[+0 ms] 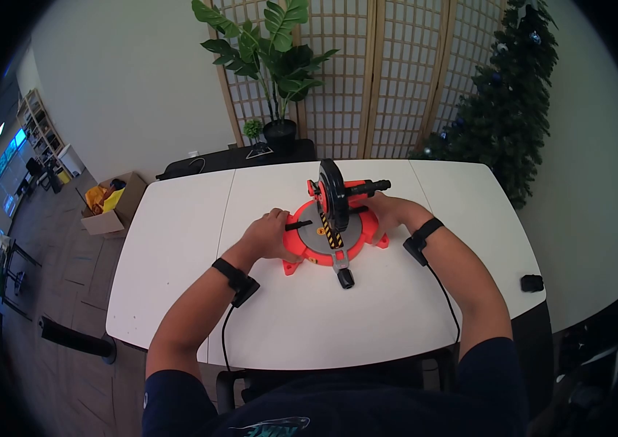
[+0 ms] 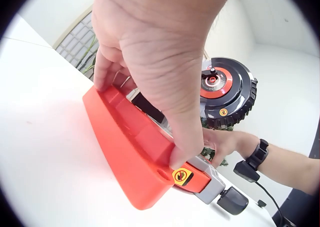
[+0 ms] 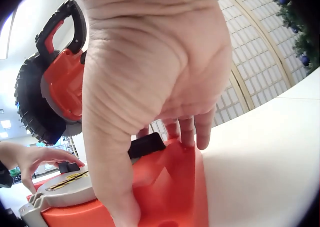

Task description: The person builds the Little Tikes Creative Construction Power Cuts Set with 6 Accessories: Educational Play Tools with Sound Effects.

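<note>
An orange-red miter saw (image 1: 300, 210) with a round grey turntable (image 1: 353, 234) stands on the white table. Its black wheel-like blade guard (image 1: 333, 191) and black handle (image 1: 371, 188) rise above the base. At the front a black knob (image 1: 345, 278) sticks out. My left hand (image 1: 266, 234) grips the base's left side, thumb at the front and fingers toward the back, as the left wrist view shows. On the opposite side my right hand (image 1: 394, 214) holds the base, its fingers (image 3: 186, 132) over the rear edge and its thumb on the near part.
A small black object (image 1: 532, 283) lies at the table's right edge. Beyond the table (image 1: 178, 269) stand a potted plant (image 1: 280, 131), a lattice screen (image 1: 403, 80) and a decorated tree (image 1: 502, 109). An open cardboard box (image 1: 128, 200) sits at the left. Cables hang from both wrist cameras.
</note>
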